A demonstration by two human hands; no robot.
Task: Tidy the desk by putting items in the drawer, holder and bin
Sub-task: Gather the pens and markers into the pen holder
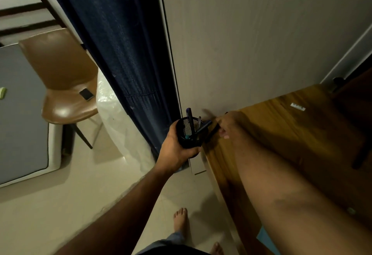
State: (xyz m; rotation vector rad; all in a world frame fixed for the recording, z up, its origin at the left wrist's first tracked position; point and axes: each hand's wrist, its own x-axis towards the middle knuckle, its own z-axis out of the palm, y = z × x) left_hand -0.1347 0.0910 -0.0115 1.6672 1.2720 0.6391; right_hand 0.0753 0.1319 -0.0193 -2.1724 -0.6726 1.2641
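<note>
While the left hand (pixel 177 148) grips the black mesh holder (pixel 190 134) just off the corner of the wooden surface (pixel 281 134), the right hand (pixel 227 126) pinches a dark pen (pixel 211 133) immediately to the holder's right. The pen's long axis slants up and to the right, lower end nearest the holder's rim, so the right hand is plainly the nearer one, and a short leftward tilt should drop it in among the other pens (pixel 192 121).

Black metal-mesh holder (pixel 189 134), glossy wooden desk (pixel 291 134), shiny brown chair (pixel 66 85) (leather-like), dark cloth curtain (pixel 120 43)
</note>
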